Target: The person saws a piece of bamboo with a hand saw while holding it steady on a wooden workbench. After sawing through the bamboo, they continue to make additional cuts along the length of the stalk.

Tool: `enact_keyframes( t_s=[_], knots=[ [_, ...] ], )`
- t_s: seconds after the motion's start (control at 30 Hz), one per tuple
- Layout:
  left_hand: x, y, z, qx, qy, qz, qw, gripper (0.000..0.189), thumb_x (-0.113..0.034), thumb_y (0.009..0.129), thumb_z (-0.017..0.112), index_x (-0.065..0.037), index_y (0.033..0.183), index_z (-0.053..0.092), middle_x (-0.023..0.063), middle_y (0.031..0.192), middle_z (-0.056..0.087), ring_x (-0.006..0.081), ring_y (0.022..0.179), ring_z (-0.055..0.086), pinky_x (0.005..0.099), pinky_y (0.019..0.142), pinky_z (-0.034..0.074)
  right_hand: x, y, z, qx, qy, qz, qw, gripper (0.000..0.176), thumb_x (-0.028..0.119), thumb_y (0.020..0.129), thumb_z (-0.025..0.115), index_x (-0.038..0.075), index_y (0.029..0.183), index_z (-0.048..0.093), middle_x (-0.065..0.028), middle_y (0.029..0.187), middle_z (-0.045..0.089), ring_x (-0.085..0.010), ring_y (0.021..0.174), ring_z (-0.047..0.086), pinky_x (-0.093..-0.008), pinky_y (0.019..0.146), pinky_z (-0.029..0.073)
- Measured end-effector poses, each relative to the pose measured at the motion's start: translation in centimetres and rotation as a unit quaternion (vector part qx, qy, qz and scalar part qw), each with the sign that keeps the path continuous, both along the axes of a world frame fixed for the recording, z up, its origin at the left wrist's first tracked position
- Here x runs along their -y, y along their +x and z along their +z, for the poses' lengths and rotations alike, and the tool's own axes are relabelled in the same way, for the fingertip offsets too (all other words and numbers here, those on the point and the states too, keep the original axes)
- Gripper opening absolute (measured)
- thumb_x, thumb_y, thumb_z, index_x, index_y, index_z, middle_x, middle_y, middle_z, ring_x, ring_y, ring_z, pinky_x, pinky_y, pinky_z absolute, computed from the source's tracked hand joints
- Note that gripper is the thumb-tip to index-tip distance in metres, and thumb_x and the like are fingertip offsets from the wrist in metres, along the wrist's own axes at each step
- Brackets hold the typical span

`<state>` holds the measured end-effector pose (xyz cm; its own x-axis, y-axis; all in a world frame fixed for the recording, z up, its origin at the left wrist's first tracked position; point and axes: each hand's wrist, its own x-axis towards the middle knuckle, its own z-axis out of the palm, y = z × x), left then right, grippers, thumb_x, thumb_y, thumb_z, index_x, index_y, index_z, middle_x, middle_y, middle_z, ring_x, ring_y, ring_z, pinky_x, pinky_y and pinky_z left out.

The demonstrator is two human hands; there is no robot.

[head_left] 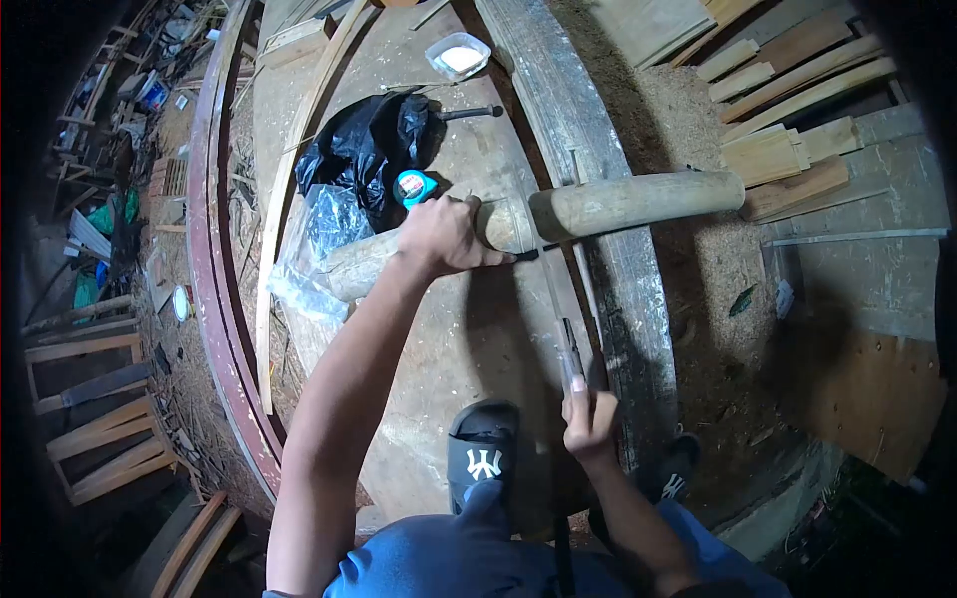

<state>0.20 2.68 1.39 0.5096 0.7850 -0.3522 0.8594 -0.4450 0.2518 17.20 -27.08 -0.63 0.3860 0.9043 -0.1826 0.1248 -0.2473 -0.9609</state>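
Item 1. Round pale wooden log [638, 199]: lay crosswise, left to right, on the dusty grey work surface [449, 339]. It rested over a weathered grey timber beam [558, 90] that ran from near to far. Its right end overhung the sawdust-covered floor [698, 279].

Item 2. Left hand [449, 234]: lay on top of the log near its middle, fingers wrapped down over the far side and closed on the wood, pinning it.

Item 3. Narrow-bladed hand saw [558, 309]: the blade ran from near to far, its far end meeting the log just right of the left hand. Whether it had cut into the wood could not be told.

Item 4. Right hand [588, 419]: at the near end of the saw, fingers curled tight round its handle.

Item 5. Black slipper with white emblem [483, 448]: worn on a foot planted on the near edge of the work surface, left of the right hand. A second dark slipper [673, 468] stood lower, to the right.

Item 6. Crumpled black plastic bag [369, 145]: on the surface, beyond the left hand. A clear plastic bag [324, 239] lay against the log's left end.

Item 7. Teal tape measure [414, 186]: just beyond the left hand, touching the black bag.

Item 8. Shallow white plastic tub [457, 55]: far end of the surface.

Item 9. Black-handled tool [469, 113]: beside the black bag, to its right; its kind could not be told.

Item 10. Stack of pale sawn wooden planks [788, 149]: far right, beyond the log's end.

Item 11. Bare wooden chair frames [90, 399]: on the floor, near left.
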Motion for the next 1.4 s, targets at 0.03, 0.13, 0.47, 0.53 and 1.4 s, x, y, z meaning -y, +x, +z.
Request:
enact_keyframes(
  t_s=[0.03, 0.13, 0.47, 0.53, 1.4],
  knots=[
    [0.4, -0.1, -0.3, 0.001, 0.005, 0.006, 1.000, 0.086, -0.074, 0.070, 0.076, -0.003, 0.117, 0.068, 0.0242, 0.101, 0.074, 0.0408, 0.094, 0.074, 0.0483, 0.085, 0.059, -0.2, 0.0, 0.0, 0.019, -0.004, 0.006, 1.000, 0.055, 0.024, 0.108, 0.053, 0.006, 0.057, 0.047, 0.0002, 0.052, 0.046, -0.0091, 0.047, 0.043, -0.0302, 0.047, 0.030],
    [0.9, -0.2, -1.3, 0.011, 0.037, -0.003, 0.999, 0.085, -0.074, 0.069, 0.077, -0.004, 0.117, 0.068, 0.0237, 0.100, 0.074, 0.0399, 0.094, 0.074, 0.0476, 0.085, 0.059, -5.7, 0.1, -1.0, 0.143, 0.057, 0.055, 0.987, 0.053, 0.026, 0.109, 0.053, 0.006, 0.060, 0.048, 0.0010, 0.050, 0.044, -0.0113, 0.044, 0.040, -0.0312, 0.046, 0.030],
    [0.7, -0.4, -1.5, 0.054, 0.039, -0.004, 0.998, 0.088, -0.075, 0.066, 0.078, -0.006, 0.119, 0.069, 0.0222, 0.099, 0.074, 0.0405, 0.091, 0.073, 0.0476, 0.082, 0.058, -1.5, -0.3, 0.2, 0.026, -0.025, 0.020, 0.999, 0.060, 0.034, 0.110, 0.049, 0.006, 0.057, 0.043, 0.0006, 0.051, 0.045, -0.0105, 0.047, 0.045, -0.0323, 0.047, 0.029],
    [0.7, 0.1, -1.4, 0.040, 0.036, -0.013, 0.998, 0.088, -0.076, 0.066, 0.078, -0.004, 0.116, 0.069, 0.0219, 0.100, 0.074, 0.0404, 0.091, 0.072, 0.0476, 0.082, 0.058, -3.9, -0.4, 0.2, 0.092, -0.048, 0.043, 0.994, 0.061, 0.035, 0.110, 0.049, 0.007, 0.057, 0.043, 0.0005, 0.051, 0.045, -0.0110, 0.047, 0.046, -0.0330, 0.047, 0.029],
    [2.3, -0.1, -2.1, 0.027, 0.145, 0.029, 0.989, 0.093, -0.081, 0.073, 0.070, -0.007, 0.128, 0.062, 0.0199, 0.116, 0.070, 0.0354, 0.110, 0.070, 0.0450, 0.097, 0.054, -5.2, 1.1, 0.1, -0.096, -0.005, 0.022, 0.995, 0.052, 0.031, 0.110, 0.049, 0.006, 0.063, 0.047, -0.0003, 0.057, 0.046, -0.0096, 0.052, 0.044, -0.0293, 0.051, 0.030]
  ],
)
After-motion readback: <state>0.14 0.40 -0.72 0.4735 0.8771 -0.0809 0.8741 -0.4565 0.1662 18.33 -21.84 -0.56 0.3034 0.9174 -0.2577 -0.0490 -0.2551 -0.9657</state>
